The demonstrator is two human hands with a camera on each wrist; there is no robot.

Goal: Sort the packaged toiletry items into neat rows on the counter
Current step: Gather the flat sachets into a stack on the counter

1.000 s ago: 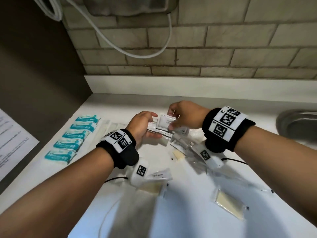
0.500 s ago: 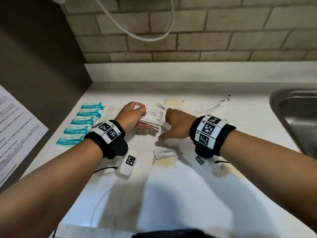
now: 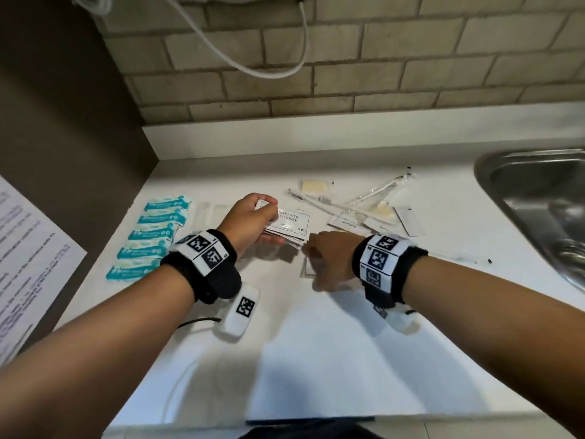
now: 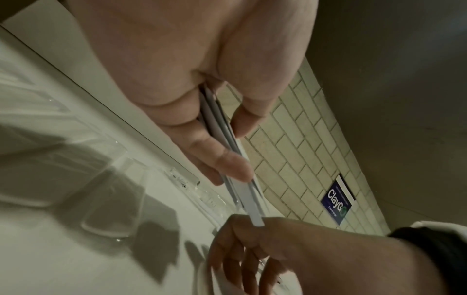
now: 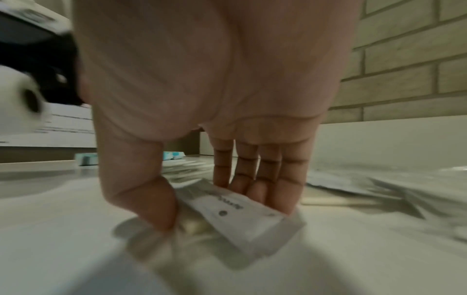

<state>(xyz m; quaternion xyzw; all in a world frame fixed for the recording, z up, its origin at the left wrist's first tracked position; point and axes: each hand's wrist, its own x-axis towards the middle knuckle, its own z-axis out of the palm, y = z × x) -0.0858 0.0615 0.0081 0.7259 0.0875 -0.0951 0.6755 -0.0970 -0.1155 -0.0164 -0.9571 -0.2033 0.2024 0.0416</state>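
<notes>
Fingers (image 4: 222, 159) and thumb of the left hand (image 3: 250, 221) clamp a thin stack of flat white shampoo sachets (image 3: 289, 224), just as they did half a second back, held just above the white counter (image 3: 316, 359). The right hand (image 3: 329, 261), which then lay spread flat beside the stack, now reaches down below it. Its thumb and fingertips (image 5: 283, 197) close on a small white rectangular sachet with grey print (image 5: 240, 215). That sachet tilts up off the counter over a clear packet with something pale yellow inside (image 5: 194, 227). The camera has also dipped, so more counter shows near the body.

Over on the far left, five teal-and-white wrapped packets (image 3: 152, 236) lie in a neat column, all level, and beside them sit clear flat wrappers (image 3: 209, 210) I can barely make out. Left wrist is bent inward, knuckles up, with a black band carrying square black-and-white markers (image 3: 202, 258).

Moving right, the right forearm comes in low from the lower right, palm down, with its own marked band. Beyond it, a loose jumble of clear-wrapped toothbrushes, small white sachets and pale yellow squares (image 3: 364, 207) sprawls unsorted towards the back. Furthest right, the stainless steel sink (image 3: 538, 198) is set into the counter; what it holds is hard to tell.
</notes>
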